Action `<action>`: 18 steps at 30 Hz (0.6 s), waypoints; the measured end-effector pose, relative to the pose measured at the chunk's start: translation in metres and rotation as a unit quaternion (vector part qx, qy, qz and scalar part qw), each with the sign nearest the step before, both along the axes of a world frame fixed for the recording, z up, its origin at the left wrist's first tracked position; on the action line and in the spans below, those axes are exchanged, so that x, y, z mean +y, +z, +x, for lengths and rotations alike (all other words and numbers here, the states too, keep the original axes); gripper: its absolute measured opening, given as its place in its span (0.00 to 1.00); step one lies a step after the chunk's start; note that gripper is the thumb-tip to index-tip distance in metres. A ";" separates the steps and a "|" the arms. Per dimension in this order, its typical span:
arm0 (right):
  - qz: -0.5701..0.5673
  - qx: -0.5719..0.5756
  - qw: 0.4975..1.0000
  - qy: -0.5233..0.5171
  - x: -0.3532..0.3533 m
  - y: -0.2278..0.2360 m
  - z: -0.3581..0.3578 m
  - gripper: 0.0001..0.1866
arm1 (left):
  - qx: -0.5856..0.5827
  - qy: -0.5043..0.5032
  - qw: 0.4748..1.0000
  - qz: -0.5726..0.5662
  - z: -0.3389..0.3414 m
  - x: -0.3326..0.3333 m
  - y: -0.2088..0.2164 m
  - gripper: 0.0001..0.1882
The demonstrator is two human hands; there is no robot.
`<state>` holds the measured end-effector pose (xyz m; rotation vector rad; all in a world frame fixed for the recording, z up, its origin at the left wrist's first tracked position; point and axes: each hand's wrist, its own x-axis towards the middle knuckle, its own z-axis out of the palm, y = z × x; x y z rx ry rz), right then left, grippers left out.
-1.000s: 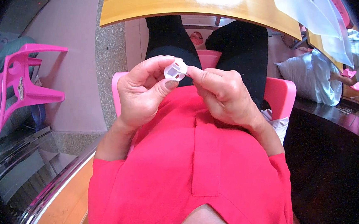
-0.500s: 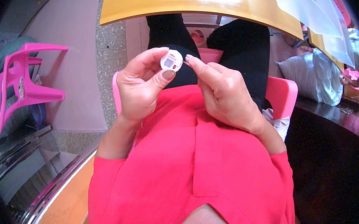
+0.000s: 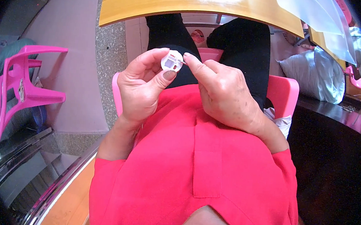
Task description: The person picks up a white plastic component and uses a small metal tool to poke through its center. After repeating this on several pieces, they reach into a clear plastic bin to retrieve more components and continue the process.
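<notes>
My left hand [image 3: 142, 87] pinches a small white round plastic part [image 3: 171, 62] between the thumb and fingertips. The part has a square recess and a few dark reddish spots on its face, which is turned up. In my right hand [image 3: 230, 93] is a thin metal tool [image 3: 183, 62], mostly hidden by the fingers. The index finger is stretched along it. Its tip touches or nearly touches the right side of the part; I cannot tell which. Both hands hover over my lap, in front of the red shirt [image 3: 164, 161].
Beyond my hands runs the edge of a yellow wooden table [image 3: 163, 4], with a translucent sheet [image 3: 321, 18] hanging off its right. A pink stool [image 3: 27, 89] lies tipped at the left. White plastic bags [image 3: 315, 76] sit at the right, and a pink chair [image 3: 282, 94] is under me.
My right hand has rolled so more of its back shows, and the tool tip has shifted slightly left over the part. The left hand keeps its pinch in nearly the same place.
</notes>
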<state>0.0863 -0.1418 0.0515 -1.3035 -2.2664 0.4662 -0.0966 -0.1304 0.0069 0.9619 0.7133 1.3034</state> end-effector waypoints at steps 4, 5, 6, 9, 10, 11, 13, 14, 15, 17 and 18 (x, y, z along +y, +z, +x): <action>0.010 -0.019 1.000 0.002 0.000 -0.001 -0.001 0.25 | 0.042 0.004 0.999 0.018 -0.001 -0.001 0.000 0.19; 0.014 -0.032 0.999 0.003 0.000 -0.001 -0.001 0.25 | 0.063 0.003 0.997 0.037 -0.001 -0.001 0.000 0.19; 0.014 -0.032 0.999 0.004 0.000 0.000 -0.002 0.25 | 0.063 0.003 0.997 0.038 -0.001 -0.001 0.000 0.19; 0.043 -0.050 0.998 0.006 0.000 -0.001 -0.003 0.25 | 0.071 0.011 0.996 0.055 0.000 -0.002 0.000 0.18; 0.046 -0.059 0.997 0.006 0.000 -0.001 -0.003 0.24 | 0.081 0.013 0.995 0.053 0.001 -0.002 0.002 0.18; 0.048 -0.067 0.997 0.007 -0.001 -0.001 -0.003 0.24 | 0.091 0.016 0.994 0.051 0.001 -0.003 0.003 0.18; 0.043 -0.085 0.995 0.008 -0.001 0.002 -0.004 0.23 | 0.102 0.015 0.993 0.062 0.001 -0.003 0.002 0.17; 0.037 -0.104 0.994 0.010 -0.001 0.005 -0.004 0.22 | 0.112 0.015 0.991 0.072 0.002 -0.003 0.001 0.17; 0.037 -0.103 0.994 0.008 0.000 0.007 -0.004 0.22 | 0.113 0.014 0.991 0.072 0.001 -0.004 0.001 0.17; -0.004 -0.132 0.991 0.034 0.001 0.012 -0.002 0.19 | 0.136 0.004 0.987 0.081 0.000 -0.004 -0.001 0.16; -0.005 -0.131 0.991 0.032 0.004 0.015 0.002 0.19 | 0.137 0.002 0.987 0.081 -0.002 -0.004 -0.002 0.16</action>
